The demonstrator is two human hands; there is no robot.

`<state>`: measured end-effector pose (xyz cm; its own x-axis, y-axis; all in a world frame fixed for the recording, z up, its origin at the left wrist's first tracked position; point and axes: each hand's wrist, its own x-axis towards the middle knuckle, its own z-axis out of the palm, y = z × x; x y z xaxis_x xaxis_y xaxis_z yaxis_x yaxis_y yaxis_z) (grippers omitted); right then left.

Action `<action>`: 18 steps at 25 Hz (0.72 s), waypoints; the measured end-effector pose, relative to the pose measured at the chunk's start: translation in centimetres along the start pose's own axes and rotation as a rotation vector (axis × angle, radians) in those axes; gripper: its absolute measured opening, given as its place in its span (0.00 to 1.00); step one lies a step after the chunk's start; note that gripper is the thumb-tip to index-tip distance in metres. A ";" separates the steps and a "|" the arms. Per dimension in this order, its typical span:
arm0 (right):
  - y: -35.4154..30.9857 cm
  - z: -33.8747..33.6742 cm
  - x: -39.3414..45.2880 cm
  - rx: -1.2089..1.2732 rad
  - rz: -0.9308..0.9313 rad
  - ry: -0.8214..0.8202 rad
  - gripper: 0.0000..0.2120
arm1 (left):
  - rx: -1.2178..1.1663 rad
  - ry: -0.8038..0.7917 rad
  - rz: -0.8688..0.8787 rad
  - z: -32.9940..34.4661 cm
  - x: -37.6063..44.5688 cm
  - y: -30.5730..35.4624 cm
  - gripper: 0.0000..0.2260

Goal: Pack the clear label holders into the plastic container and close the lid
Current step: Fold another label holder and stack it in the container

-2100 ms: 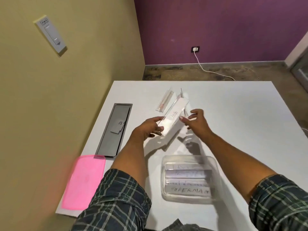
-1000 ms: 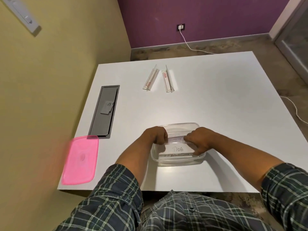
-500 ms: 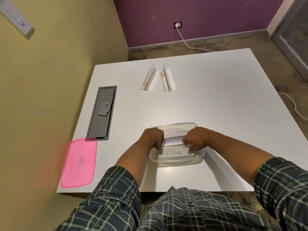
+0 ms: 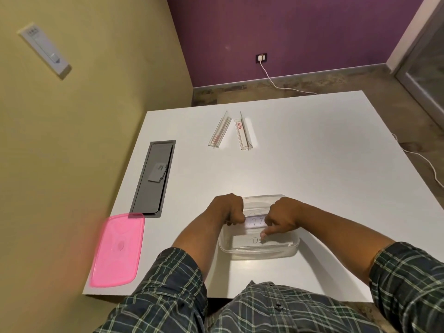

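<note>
White table [image 4: 312, 164] fills the view as half a second ago, and the left hand [image 4: 228, 210] and right hand [image 4: 282, 216] still pinch the ends of one label holder [image 4: 255, 221] inside the clear plastic container [image 4: 260, 248] (pink lid [image 4: 117, 248] lies well to the left). Now the right index finger points down onto the "Do…" holder [image 4: 249, 241], covering its last letter; two more label holders [image 4: 219, 132] remain far back, their small labels unreadable.

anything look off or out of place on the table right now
Nothing is spilled or broken. The pink lid lies at the table's near left corner, its edge overlapping the grey floor of the cable tray. Two label holders lie unpacked at the far side, angled toward each other. Both hands are in the container.
</note>
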<state>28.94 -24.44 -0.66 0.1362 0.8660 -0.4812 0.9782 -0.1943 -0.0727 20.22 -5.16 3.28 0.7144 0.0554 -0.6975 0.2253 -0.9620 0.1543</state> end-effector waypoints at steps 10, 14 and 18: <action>5.5 -6.3 1.8 0.432 0.459 0.502 0.22 | -0.082 0.413 -0.093 -6.2 1.5 -4.5 0.13; 8.1 -8.8 4.1 0.583 0.604 0.610 0.14 | 0.002 0.397 -0.113 -7.0 2.8 -6.4 0.08; 10.6 -11.2 6.7 0.590 0.651 0.662 0.12 | 0.024 0.376 -0.128 -7.6 5.1 -8.1 0.11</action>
<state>41.94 -15.54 5.14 0.8283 0.5596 -0.0277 0.4846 -0.7403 -0.4660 27.07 4.98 3.78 0.8754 0.2649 -0.4044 0.3157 -0.9467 0.0633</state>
